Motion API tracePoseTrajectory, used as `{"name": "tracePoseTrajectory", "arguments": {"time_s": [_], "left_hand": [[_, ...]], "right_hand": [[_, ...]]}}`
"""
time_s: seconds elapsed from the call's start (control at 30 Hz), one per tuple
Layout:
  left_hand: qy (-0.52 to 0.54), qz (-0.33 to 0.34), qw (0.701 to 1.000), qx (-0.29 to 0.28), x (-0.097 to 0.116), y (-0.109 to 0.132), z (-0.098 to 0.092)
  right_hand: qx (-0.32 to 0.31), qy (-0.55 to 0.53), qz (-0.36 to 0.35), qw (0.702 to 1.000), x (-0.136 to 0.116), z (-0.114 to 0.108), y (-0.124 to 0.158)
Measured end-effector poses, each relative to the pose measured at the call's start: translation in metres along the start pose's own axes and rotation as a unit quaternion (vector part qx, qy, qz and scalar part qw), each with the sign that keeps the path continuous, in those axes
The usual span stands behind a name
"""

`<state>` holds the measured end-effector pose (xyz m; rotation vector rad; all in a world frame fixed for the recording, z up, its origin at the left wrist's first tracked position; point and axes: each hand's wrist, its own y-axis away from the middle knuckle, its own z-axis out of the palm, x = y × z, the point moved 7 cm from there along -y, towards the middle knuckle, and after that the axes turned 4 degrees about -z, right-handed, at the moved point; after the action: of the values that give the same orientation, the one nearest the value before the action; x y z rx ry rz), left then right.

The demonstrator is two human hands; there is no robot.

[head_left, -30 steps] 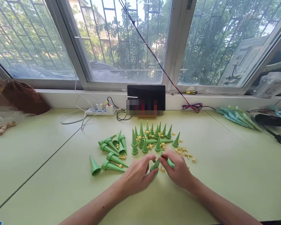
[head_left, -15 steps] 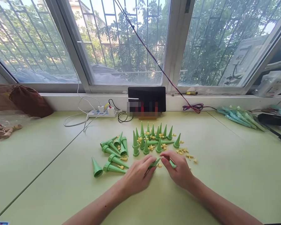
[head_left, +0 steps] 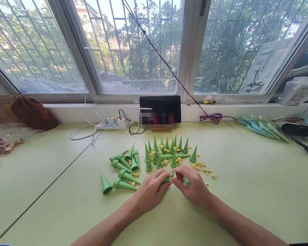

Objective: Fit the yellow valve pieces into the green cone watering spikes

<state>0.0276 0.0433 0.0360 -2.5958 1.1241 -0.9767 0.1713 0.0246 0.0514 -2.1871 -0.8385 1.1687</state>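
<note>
A green plastic cone spike (head_left: 167, 178) lies in the fingers of my left hand (head_left: 152, 188), its narrow tip pointing right. My right hand (head_left: 192, 184) is closed in a pinch at that tip; what its fingertips grip is mostly hidden, with a bit of yellow showing there. Partly covered by the right hand, another green cone (head_left: 186, 181) shows beside its fingers. Just beyond both hands, several green cones (head_left: 174, 160) stand upright with small yellow valve-like pieces (head_left: 165, 162) among them. To the left, more green cones (head_left: 125, 183) lie on their sides, and one cone (head_left: 106, 185) is set apart.
Loose yellow pieces (head_left: 200, 165) are scattered right of the upright cones. Behind stands a dark tablet (head_left: 160, 107) on a wooden stand (head_left: 161, 128). A power strip (head_left: 111, 125) with cables is at back left, bagged green cones (head_left: 264, 128) at back right.
My right hand has moved slightly left, closer to my left hand and the tip of the held cone. The left hand stays nearly in place.
</note>
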Motion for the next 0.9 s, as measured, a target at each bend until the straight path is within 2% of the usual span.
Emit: {"name": "tracePoseTrajectory", "arguments": {"time_s": [0.13, 0.27, 0.33, 0.43, 0.53, 0.6, 0.73, 0.9], "left_hand": [[0.008, 0.002, 1.0, -0.019, 0.002, 0.0, 0.004], [0.013, -0.004, 1.0, 0.003, 0.002, 0.0, 0.002], [0.017, -0.007, 0.999, 0.032, 0.002, 0.0, -0.002], [0.014, -0.003, 0.997, 0.071, 0.001, 0.0, -0.007], [-0.001, 0.023, 0.998, 0.06, 0.002, 0.0, -0.004], [-0.013, 0.052, 0.998, 0.031, 0.004, 0.0, 0.003], [-0.029, 0.086, 0.996, -0.006, 0.007, 0.002, 0.014], [-0.025, 0.092, 0.995, -0.011, 0.007, 0.001, 0.016]], "right_hand": [[-0.014, -0.004, 0.0, 1.0, 0.0, 0.004, 0.001], [0.006, 0.0, -0.007, 1.0, 0.0, 0.001, 0.001], [0.037, 0.01, -0.012, 0.999, 0.001, -0.004, 0.001], [0.116, 0.051, -0.015, 0.992, 0.002, -0.021, 0.004], [0.177, 0.101, -0.037, 0.978, -0.002, -0.043, 0.0], [0.185, 0.135, -0.043, 0.972, -0.008, -0.057, -0.013], [0.141, 0.174, -0.028, 0.974, -0.013, -0.074, -0.055], [0.117, 0.173, -0.015, 0.978, -0.005, -0.073, -0.092]]}}
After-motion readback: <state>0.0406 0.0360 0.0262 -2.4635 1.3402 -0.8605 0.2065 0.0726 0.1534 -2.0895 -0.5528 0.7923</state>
